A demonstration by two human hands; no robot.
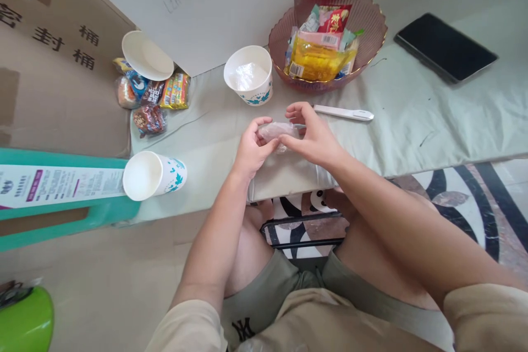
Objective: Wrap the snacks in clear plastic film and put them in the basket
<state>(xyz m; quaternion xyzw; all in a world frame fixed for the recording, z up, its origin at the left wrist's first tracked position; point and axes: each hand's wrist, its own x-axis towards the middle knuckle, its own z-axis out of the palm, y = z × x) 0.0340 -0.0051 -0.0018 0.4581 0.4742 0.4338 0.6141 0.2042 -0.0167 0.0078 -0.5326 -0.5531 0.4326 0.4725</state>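
My left hand (252,149) and my right hand (317,136) are together near the front edge of the cloth-covered table. Between them is a small, pale, translucent plastic packet (277,131), with fingers and thumb of each hand closed on it. What the packet contains cannot be made out. Just beyond my right hand lies a white-handled knife (346,113), one end hidden behind the fingers. A paper cup (260,93) with clear crumpled plastic (246,76) in it stands behind my left hand.
A pink ribbed bowl (373,47) holds several wrapped snacks (317,58). To its right lies a black tablet or phone (445,47). At left are a paper cup (173,175) on its side, more wrapped snacks (152,93), a tilted cup (144,55) and a cardboard box (61,93).
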